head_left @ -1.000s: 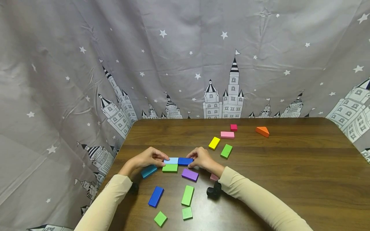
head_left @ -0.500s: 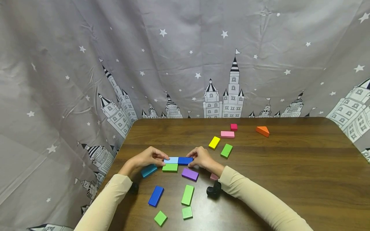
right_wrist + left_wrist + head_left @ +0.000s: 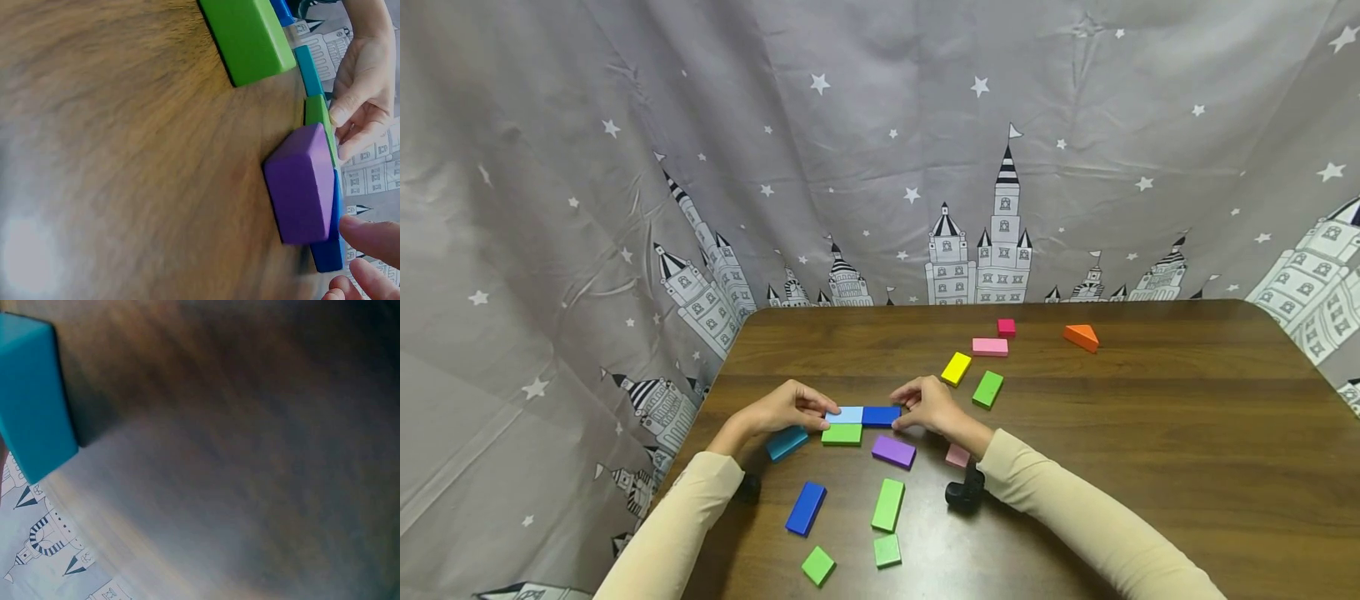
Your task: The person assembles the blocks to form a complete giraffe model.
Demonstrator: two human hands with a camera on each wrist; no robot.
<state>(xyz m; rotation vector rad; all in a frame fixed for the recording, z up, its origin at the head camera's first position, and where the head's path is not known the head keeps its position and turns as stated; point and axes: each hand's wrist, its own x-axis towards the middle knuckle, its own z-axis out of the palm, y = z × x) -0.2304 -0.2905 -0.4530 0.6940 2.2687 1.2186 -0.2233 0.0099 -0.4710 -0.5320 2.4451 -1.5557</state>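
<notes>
By the light-blue block (image 3: 851,414), left hand (image 3: 786,409) pinching it, right hand (image 3: 931,405) is backing off, fingers apart, leaving dark-blue block (image 3: 881,416) abutting.

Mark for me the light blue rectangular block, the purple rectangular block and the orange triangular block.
Light blue rectangular block (image 3: 851,414): head view, middle of its visible face.
Purple rectangular block (image 3: 894,450): head view, middle of its top face.
Orange triangular block (image 3: 1084,333): head view, its top face.
</notes>
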